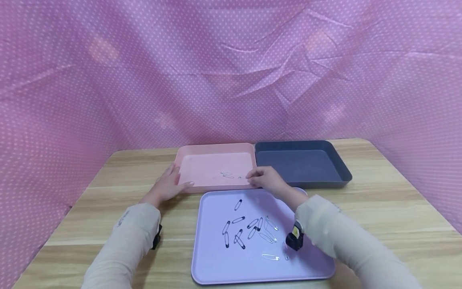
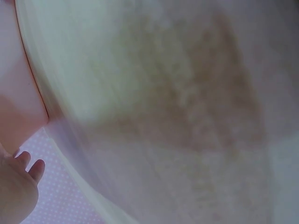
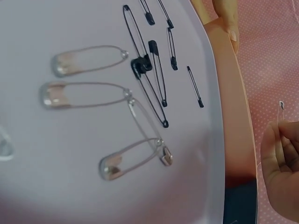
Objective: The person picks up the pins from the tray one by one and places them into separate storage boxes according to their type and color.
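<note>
My right hand (image 1: 267,179) is over the front right corner of the pink tray (image 1: 213,188), pinching a silver safety pin (image 3: 281,111) between thumb and fingers. My left hand (image 1: 167,186) rests at that tray's front left corner, its thumb over the front rim and its fingers along the left side. A few silver safety pins (image 1: 227,175) lie inside the pink tray. Closer to me, a lilac tray (image 1: 213,265) bears several black safety pins (image 1: 238,220) and several silver safety pins (image 1: 270,257) towards its right side.
A dark blue-grey tray (image 1: 299,166) stands right beside the pink one at the back of the wooden table (image 1: 83,241). Pink dotted cloth (image 1: 231,80) hangs behind and at both sides. The lilac tray's back edge lies close to both back trays.
</note>
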Available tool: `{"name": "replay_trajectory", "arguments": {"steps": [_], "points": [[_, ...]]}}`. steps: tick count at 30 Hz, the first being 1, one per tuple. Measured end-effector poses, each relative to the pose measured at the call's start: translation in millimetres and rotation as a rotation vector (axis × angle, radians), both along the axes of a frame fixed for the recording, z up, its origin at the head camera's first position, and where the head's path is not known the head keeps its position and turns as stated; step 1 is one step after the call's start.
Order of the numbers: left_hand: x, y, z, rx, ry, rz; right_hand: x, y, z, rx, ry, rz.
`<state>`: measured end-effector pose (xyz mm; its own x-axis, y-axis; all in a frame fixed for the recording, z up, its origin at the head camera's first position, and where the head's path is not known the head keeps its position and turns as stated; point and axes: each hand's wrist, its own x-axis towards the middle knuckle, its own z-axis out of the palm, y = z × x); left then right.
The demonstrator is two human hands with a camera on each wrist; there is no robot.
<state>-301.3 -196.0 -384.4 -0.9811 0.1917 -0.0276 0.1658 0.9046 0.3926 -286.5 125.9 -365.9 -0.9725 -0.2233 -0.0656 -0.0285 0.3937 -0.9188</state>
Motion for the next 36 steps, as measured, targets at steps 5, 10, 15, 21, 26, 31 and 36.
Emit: {"name": "replay_trajectory", "arguments": {"steps": [5,10,15,21,26,31,36], "points": [[-2.3,-4.9,-0.1,0.015,0.006,-0.008,-3.2,-9,-1.9,0.004,0.010,-0.027],[2.0,-5.2,-0.7,0.023,0.011,-0.019,-6.2,-18,-2.6,0.021,0.012,-0.054],[7.9,-5.1,-2.8,0.028,0.014,-0.029,-8.5,-26,-2.9,0.035,-0.004,-0.072],[16.4,-4.0,-3.1,0.035,0.006,-0.022,-10.3,-31,-3.3,0.035,-0.036,-0.077],[16.1,-4.6,-1.5,0.033,0.000,-0.029,-21.6,-37,-7.4,0.031,-0.042,-0.085],[15.9,-4.7,1.2,0.039,-0.018,-0.025,-29.9,-45,-8.4,0.024,-0.050,-0.079],[14.1,-4.6,2.4,0.041,-0.028,-0.022,-36.9,-51,-7.9,-0.012,-0.033,-0.058]]}}
